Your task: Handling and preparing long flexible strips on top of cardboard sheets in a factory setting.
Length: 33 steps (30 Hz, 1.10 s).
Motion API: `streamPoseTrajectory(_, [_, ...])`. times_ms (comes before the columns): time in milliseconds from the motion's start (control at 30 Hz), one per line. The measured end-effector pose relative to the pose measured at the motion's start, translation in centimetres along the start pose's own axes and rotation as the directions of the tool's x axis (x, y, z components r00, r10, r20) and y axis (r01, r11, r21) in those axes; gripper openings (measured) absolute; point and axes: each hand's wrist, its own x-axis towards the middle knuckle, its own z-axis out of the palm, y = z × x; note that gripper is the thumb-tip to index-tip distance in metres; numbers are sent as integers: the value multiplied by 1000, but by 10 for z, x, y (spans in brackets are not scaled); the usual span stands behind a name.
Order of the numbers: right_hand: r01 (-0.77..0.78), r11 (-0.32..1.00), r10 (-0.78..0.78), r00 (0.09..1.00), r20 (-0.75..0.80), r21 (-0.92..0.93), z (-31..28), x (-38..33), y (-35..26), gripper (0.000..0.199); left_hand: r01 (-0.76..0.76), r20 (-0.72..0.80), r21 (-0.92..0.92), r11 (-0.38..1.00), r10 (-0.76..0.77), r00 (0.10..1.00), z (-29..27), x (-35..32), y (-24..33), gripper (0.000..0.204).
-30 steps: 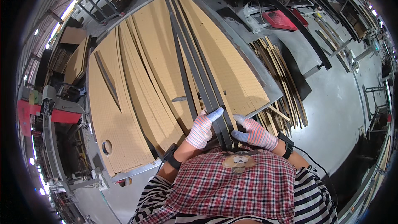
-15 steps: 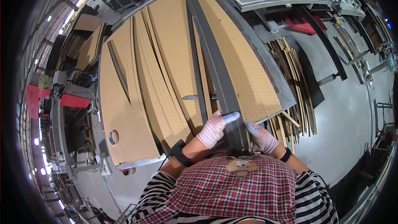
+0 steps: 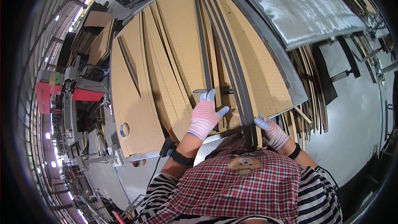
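Long dark strips [image 3: 232, 54] run from the far end of the table down to my waist, with narrow gaps between them. At their near end my right hand [image 3: 273, 133], in a striped glove, grips the strips' right edge, thumb on top and the other fingers mostly hidden underneath. My left hand [image 3: 204, 116], also gloved, reaches forward with fingers stretched and thumb apart. Its fingertips touch the near end of another dark strip [image 3: 203, 45], beside a short grey metal piece [image 3: 200, 91]. A small dark object [image 3: 226, 91] lies between the strips.
Tan corrugated boards [image 3: 176, 29] cover the metal-edged table [image 3: 299, 96]. A tape roll [image 3: 124, 130] sits on the left board. A whitish-grey slab table [image 3: 298, 6] stands at the far right, with bundled strips [image 3: 313, 87] beside it. Red-covered equipment [image 3: 88, 95] is at left.
My left hand has let go of the dark strips and moved forward and left, its fingers opening out. The strips, earlier close together, are now fanned apart. The view has shifted slightly.
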Motion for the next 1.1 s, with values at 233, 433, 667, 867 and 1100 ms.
streamPoseTrajectory(233, [-67,998,67,996,-62,3,2,-7,-18,64,62,31,86,994,-65,997,0,18,-13,78])
streamPoseTrajectory(433, [-20,999,21,1000,-14,32,16,-11,-30,60,25,127,-1,1000,-25,992,-3,20,11,73])
streamPoseTrajectory(667, [1,987,-10,998,-59,-158,4,1,-41,75,192,124,166,967,-214,969,-16,37,12,85])
streamPoseTrajectory(867, [29,999,-29,1000,11,-23,13,18,-66,74,124,84,161,979,-139,987,-18,66,4,87])
streamPoseTrajectory(1100, [27,990,-28,1000,-3,-138,24,52,-107,71,-21,81,-642,766,95,992,6,80,25,75])
